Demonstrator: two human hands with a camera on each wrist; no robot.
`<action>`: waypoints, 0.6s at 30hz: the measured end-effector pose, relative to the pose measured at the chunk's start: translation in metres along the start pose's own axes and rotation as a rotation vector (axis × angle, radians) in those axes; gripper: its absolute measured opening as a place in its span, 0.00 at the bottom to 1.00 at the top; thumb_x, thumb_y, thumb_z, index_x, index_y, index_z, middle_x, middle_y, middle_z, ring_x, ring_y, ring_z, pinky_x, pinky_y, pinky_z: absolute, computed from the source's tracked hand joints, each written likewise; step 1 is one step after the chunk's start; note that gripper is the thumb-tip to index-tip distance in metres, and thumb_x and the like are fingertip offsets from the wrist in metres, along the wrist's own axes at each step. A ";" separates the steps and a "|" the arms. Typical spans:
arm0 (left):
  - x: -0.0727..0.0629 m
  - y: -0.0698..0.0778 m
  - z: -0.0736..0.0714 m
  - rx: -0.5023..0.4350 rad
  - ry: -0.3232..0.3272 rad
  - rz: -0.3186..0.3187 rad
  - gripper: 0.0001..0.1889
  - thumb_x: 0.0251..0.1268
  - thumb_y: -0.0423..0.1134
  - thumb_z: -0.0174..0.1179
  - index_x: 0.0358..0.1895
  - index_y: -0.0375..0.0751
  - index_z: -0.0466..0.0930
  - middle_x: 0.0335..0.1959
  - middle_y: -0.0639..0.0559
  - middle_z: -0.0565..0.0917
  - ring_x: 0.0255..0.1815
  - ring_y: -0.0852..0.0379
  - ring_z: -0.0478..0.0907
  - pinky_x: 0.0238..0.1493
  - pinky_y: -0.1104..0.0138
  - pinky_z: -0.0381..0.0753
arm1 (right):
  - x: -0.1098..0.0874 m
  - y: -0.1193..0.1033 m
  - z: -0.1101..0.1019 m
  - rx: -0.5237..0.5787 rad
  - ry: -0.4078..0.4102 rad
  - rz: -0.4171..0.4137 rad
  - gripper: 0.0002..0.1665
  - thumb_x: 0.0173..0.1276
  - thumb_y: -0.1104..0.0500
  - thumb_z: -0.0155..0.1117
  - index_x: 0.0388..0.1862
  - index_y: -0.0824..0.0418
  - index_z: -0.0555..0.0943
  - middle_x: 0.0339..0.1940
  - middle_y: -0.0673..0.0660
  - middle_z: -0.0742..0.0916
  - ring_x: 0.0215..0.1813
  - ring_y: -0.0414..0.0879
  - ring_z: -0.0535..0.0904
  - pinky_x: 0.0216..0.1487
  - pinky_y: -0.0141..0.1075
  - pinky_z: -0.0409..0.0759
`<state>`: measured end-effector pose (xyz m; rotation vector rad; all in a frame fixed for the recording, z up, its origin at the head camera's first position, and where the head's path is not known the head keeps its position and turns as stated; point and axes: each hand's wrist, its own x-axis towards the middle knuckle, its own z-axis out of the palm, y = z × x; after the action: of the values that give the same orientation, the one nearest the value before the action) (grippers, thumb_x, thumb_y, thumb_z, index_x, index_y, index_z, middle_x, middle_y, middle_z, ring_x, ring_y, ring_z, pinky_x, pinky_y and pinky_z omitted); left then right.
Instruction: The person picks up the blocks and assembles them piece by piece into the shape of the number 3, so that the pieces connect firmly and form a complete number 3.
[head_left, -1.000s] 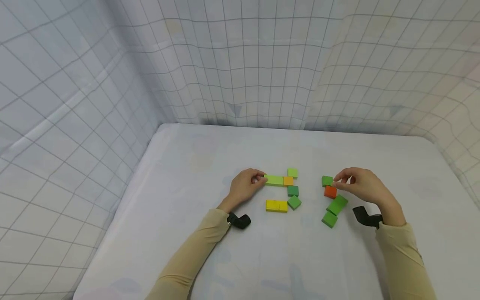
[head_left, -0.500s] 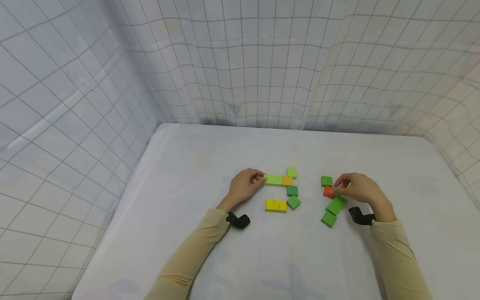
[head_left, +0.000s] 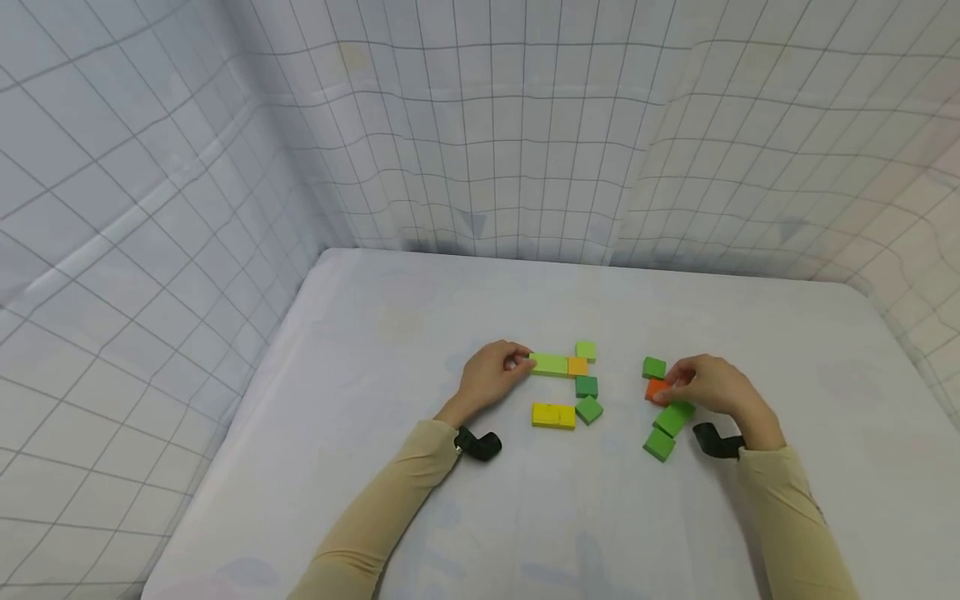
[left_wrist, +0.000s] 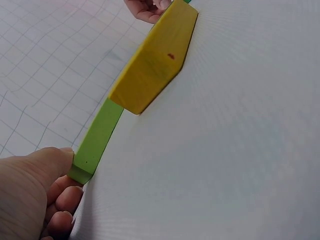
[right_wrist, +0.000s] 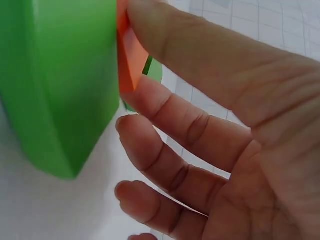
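My left hand (head_left: pixel 491 373) pinches the left end of a long light green block (head_left: pixel 549 364), thumb on one side and fingers on the other in the left wrist view. An orange cube (head_left: pixel 577 367) adjoins that block's right end. Farther right, my right hand (head_left: pixel 712 385) pinches a red-orange block (head_left: pixel 655 390) between thumb and index finger, the other fingers loosely bent. A green cube (head_left: pixel 654 367) sits just behind it. Nearer me lies a longer green block (head_left: pixel 675 418), large in the right wrist view, with another green cube (head_left: pixel 659 444) at its lower end.
Around the orange cube are a pale green cube (head_left: pixel 586 352) and a darker green one (head_left: pixel 587 387). A turned green cube (head_left: pixel 588 409) touches the yellow block (head_left: pixel 553 416). A white cloth covers the table (head_left: pixel 375 333), with grid-patterned curtains (head_left: pixel 480 150) behind.
My right hand has come down and slightly left from the green cube, and its thumb and index finger have closed on the red-orange block. The left hand stays put.
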<state>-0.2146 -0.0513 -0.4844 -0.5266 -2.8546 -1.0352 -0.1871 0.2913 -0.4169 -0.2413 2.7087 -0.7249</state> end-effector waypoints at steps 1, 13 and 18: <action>0.000 0.000 0.000 0.001 0.000 0.000 0.15 0.66 0.50 0.59 0.48 0.47 0.84 0.31 0.59 0.77 0.29 0.62 0.70 0.30 0.70 0.68 | 0.000 -0.001 0.001 0.001 0.000 0.005 0.22 0.52 0.42 0.74 0.33 0.57 0.82 0.33 0.53 0.81 0.35 0.49 0.73 0.33 0.40 0.69; 0.001 0.001 -0.001 -0.007 0.006 0.000 0.15 0.66 0.50 0.58 0.48 0.47 0.84 0.30 0.59 0.77 0.29 0.62 0.69 0.30 0.70 0.67 | 0.000 -0.032 0.017 -0.068 -0.057 -0.089 0.15 0.46 0.47 0.78 0.25 0.54 0.84 0.24 0.50 0.79 0.29 0.46 0.71 0.28 0.38 0.69; 0.001 0.001 0.000 -0.020 0.015 -0.005 0.14 0.66 0.50 0.59 0.48 0.47 0.84 0.29 0.60 0.76 0.29 0.62 0.69 0.30 0.70 0.67 | -0.003 -0.043 0.025 -0.077 -0.097 -0.166 0.12 0.45 0.51 0.79 0.21 0.50 0.82 0.18 0.45 0.79 0.24 0.43 0.71 0.27 0.38 0.69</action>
<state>-0.2148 -0.0504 -0.4839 -0.5113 -2.8368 -1.0648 -0.1719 0.2439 -0.4152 -0.5113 2.6493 -0.6362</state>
